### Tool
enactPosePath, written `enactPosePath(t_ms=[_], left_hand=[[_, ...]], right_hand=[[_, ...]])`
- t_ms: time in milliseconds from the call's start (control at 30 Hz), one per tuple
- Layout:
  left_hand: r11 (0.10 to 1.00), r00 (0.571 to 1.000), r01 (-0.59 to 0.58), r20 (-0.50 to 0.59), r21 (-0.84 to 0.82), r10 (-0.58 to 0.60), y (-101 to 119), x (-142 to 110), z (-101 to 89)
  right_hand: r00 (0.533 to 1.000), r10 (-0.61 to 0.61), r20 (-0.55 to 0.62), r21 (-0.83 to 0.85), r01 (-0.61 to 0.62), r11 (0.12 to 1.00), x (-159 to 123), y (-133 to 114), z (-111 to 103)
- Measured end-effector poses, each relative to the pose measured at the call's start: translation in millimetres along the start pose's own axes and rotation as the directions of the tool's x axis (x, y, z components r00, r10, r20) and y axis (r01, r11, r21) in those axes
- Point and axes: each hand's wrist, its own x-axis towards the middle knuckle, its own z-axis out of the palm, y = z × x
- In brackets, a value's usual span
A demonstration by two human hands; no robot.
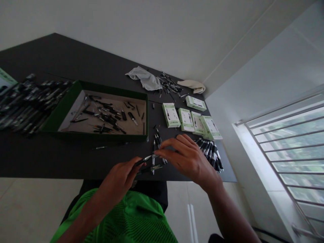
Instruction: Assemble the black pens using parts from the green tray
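Note:
My left hand is closed around a black pen part at the near edge of the dark table. My right hand pinches the other end of the same piece, where a thin metal tip shows between the fingers. A few loose black pens lie on the table just beyond my hands. Another pen lies under them at the edge.
A green shallow box holds several pen parts. A pile of black pens lies at far left, a bundle of finished pens at right. Several white-green packets, a grey cloth and a window are in view.

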Motion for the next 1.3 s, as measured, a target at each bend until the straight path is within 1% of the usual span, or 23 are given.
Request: enactPosePath(t_ms=[167, 267, 367, 433, 533, 600, 700, 800, 867, 900, 933, 967, 1000, 1033, 1067, 1100, 1133, 1167, 1200, 1233, 1300], left_hand=[[1.000, 0.999, -0.024, -0.022, 0.005, 0.024, 0.3, -2.7, -3.2], [1.000, 0.999, -0.029, -0.013, 0.004, 0.029, 0.5, -4.2, -5.9], [1.000, 1.000, -0.004, -0.006, 0.014, 0.004, -2.1, -6.4, -6.2], [1.000, 1.000, 0.004, -0.022, 0.026, -0.003, -5.3, -7.7, -5.3], [0.999, 0.999, -0.025, -0.042, 0.041, 0.026, -9.6, -8.3, -4.5], [0.998, 0.998, -0.052, -0.040, 0.048, 0.054, -10.8, -8.2, -3.6], [0.995, 0.994, -0.084, -0.067, 0.044, 0.087, -9.9, -10.3, 2.6], [0.996, 0.992, -0.085, -0.094, 0.017, 0.086, -7.8, -17.4, 11.1], [0.997, 0.992, -0.071, -0.106, 0.000, 0.070, -9.2, -25.3, 7.9], [0.998, 0.990, -0.056, -0.130, 0.004, 0.056, -11.8, -30.4, 0.6], [0.999, 0.985, -0.035, -0.170, 0.021, 0.038, -15.8, -36.2, -11.4], [0.998, 0.973, 0.002, -0.230, 0.061, 0.012, -20.9, -42.6, -28.2], [0.991, 0.944, 0.056, -0.330, 0.120, -0.013, -26.9, -49.0, -49.4], [0.971, 0.891, 0.119, -0.454, 0.206, -0.013, -33.3, -54.7, -73.9], [0.925, 0.826, 0.223, -0.563, 0.307, -0.012, -39.8, -58.8, -100.6], [0.847, 0.740, 0.364, -0.672, 0.387, -0.012, -46.0, -60.6, -127.8], [0.804, 0.683, 0.438, -0.730, 0.402, -0.007, -51.8, -59.3, -154.2], [0.762, 0.666, 0.489, -0.746, 0.425, -0.010, -57.1, -55.0, -178.6], [0.650, 0.638, 0.583, -0.770, 0.487, 0.005, -61.9, -47.8, -199.9], [0.613, 0.625, 0.614, -0.781, 0.498, 0.009, -66.1, -38.6, -217.7], [0.581, 0.599, 0.639, -0.800, 0.504, 0.036, -72.8, -18.7, -242.0]], right_hand=[[0.997, -0.053, 0.059, -0.042, 0.056, 0.998, 7.5, -1.6, 1.7], [0.999, -0.029, 0.030, -0.060, 0.031, 0.998, 9.7, -2.8, 1.2], [1.000, -0.003, -0.001, -0.063, 0.003, 0.998, 10.9, -3.0, -0.2], [0.999, -0.033, 0.014, -0.050, 0.033, 0.998, 12.9, -4.2, 0.1], [0.991, -0.131, 0.041, -0.044, 0.132, 0.990, 18.4, -10.3, 5.3], [0.985, -0.173, 0.023, -0.045, 0.173, 0.984, 22.2, -16.3, 11.6], [0.985, -0.173, -0.018, -0.010, 0.173, 0.985, 25.8, -24.1, 21.8], [0.981, -0.194, -0.019, 0.058, 0.194, 0.979, 28.3, -28.5, 26.7], [0.975, -0.221, -0.012, 0.078, 0.222, 0.972, 29.7, -30.6, 24.9], [0.975, -0.221, -0.018, 0.074, 0.222, 0.972, 29.8, -31.8, 22.6], [0.979, -0.199, -0.038, 0.064, 0.201, 0.977, 29.2, -33.2, 19.7], [0.985, -0.153, -0.083, 0.055, 0.158, 0.986, 27.8, -34.8, 16.7], [0.984, -0.086, -0.153, 0.053, 0.095, 0.994, 25.5, -36.5, 14.1], [0.969, -0.009, -0.247, 0.064, 0.026, 0.998, 22.5, -38.5, 12.4], [0.936, 0.061, -0.346, 0.085, -0.033, 0.996, 19.3, -40.6, 11.9], [0.895, 0.116, -0.431, 0.109, -0.076, 0.991, 16.0, -42.8, 12.8], [0.857, 0.153, -0.492, 0.128, -0.103, 0.986, 12.9, -45.2, 15.1], [0.833, 0.175, -0.524, 0.141, -0.118, 0.983, 10.2, -47.6, 18.3], [0.827, 0.192, -0.529, 0.152, -0.130, 0.980, 7.8, -49.9, 22.0], [0.833, 0.203, -0.515, 0.160, -0.139, 0.977, 5.4, -52.0, 25.7], [0.857, 0.225, -0.464, 0.176, -0.160, 0.971, -0.1, -55.2, 31.1]])
